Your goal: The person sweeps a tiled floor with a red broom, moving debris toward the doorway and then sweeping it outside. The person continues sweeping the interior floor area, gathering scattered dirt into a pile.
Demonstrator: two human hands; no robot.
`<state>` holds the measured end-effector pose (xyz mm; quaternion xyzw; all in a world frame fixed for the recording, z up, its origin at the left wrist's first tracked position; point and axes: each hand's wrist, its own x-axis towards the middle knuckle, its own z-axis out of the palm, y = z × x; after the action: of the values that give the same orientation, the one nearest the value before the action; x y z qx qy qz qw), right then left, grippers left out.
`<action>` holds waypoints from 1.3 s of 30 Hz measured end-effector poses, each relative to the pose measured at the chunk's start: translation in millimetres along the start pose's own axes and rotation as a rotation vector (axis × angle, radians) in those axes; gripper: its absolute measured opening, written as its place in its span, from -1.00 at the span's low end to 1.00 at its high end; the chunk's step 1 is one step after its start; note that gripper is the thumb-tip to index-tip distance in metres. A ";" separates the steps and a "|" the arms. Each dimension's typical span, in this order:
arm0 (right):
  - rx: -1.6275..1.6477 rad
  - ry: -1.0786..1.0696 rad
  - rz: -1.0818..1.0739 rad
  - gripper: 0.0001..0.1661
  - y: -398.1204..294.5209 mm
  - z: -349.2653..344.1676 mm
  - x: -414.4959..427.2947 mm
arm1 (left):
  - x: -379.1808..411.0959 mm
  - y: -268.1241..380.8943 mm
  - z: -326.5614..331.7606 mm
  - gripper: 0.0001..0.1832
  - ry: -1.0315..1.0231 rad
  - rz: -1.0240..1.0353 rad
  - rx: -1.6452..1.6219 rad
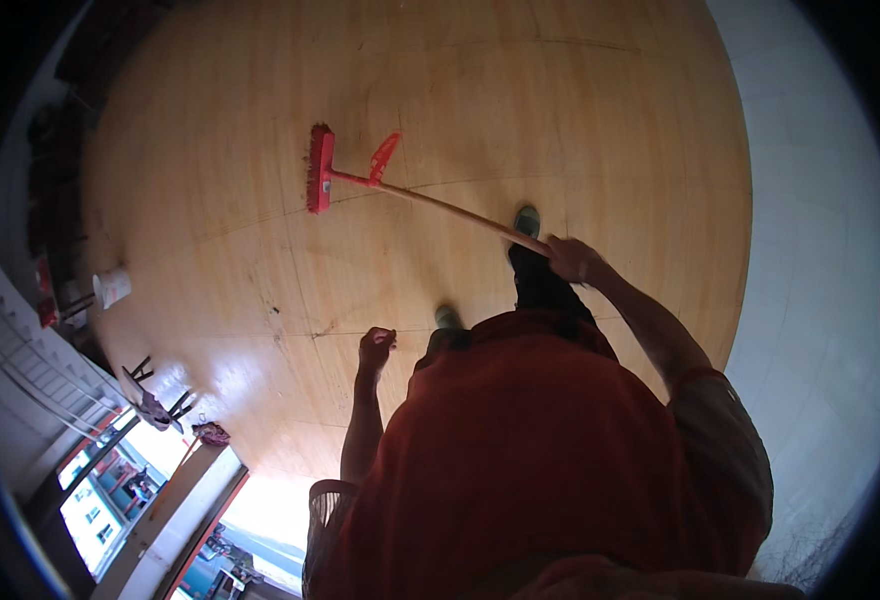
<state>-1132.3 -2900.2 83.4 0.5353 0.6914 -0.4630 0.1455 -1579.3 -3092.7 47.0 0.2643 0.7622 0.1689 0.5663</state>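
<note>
My right hand (573, 259) is closed around the end of the wooden handle of a push broom (455, 213). The red broom head (320, 168) lies to the upper left, its dark bristles facing left over the tan floor (425, 97). A red tag or strip (385, 156) with writing sticks out from the handle near the head. My left hand (377, 347) hangs beside my body with its fingers curled; I see nothing in it. My shoes (527, 221) stand on the floor below the handle and near my left hand.
A white bucket (112, 288) stands at the left. Below it are a dark stool or chair (153, 409) and a bundled cloth mop head (211, 433) near the doorway. A pale wall (800, 247) runs along the right, and a railing (34, 360) shows at the lower left.
</note>
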 end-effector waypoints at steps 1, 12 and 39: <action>-0.042 0.077 -0.050 -0.66 35.2 -1.7 -26.4 | 0.2 10.1 14.5 -0.77 -0.011 0.017 -0.035; 0.084 0.079 0.623 -0.73 228.5 -31.9 -366.7 | 56.6 103.0 119.4 -0.72 -0.116 0.077 0.142; -0.035 0.124 0.379 -0.65 162.6 -292.6 -70.4 | 203.5 239.9 116.0 -0.75 0.047 -0.049 -0.234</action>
<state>-876.8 -2710.2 208.5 0.6806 0.5938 -0.3814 0.1965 -1462.6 -2783.9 -11.8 0.1735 0.7566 0.2492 0.5791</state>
